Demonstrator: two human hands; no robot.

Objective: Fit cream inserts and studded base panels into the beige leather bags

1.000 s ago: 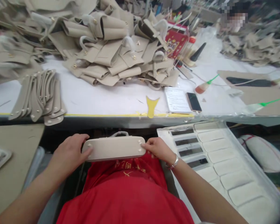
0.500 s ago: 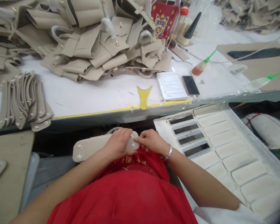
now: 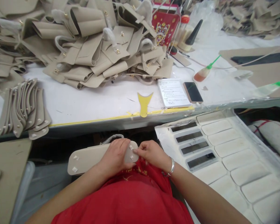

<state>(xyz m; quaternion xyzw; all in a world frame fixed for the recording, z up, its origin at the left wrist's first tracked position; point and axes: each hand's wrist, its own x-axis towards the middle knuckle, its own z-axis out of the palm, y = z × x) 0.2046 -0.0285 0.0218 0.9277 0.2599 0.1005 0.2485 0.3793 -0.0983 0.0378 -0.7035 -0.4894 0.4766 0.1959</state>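
Observation:
A beige handbag (image 3: 91, 158) lies across my lap with its long, rounded base turned up. Small white square patches sit at both ends of that base, and part of a wrapped handle shows behind it. My left hand (image 3: 115, 155) is closed round the bag near its right end, fingers over the far side and thumb toward me. At the right end, my right hand (image 3: 151, 152) has its fingers curled in, thumb tip touching the bag's edge beside the patches. Whether anything small is pinched there is hidden.
Beige bag pieces (image 3: 84, 53) are heaped on the white table (image 3: 95, 102). Stacked straps (image 3: 25, 105) are at left, a yellow template (image 3: 144, 102), notebook (image 3: 174, 93) and phone (image 3: 193, 92) near the edge. A slotted white tray (image 3: 224, 149) stands at my right.
The view has shifted, so the table and the hands sit lower in the picture. My right thumb has moved slightly down along the bag's end; my left hand keeps its hold.

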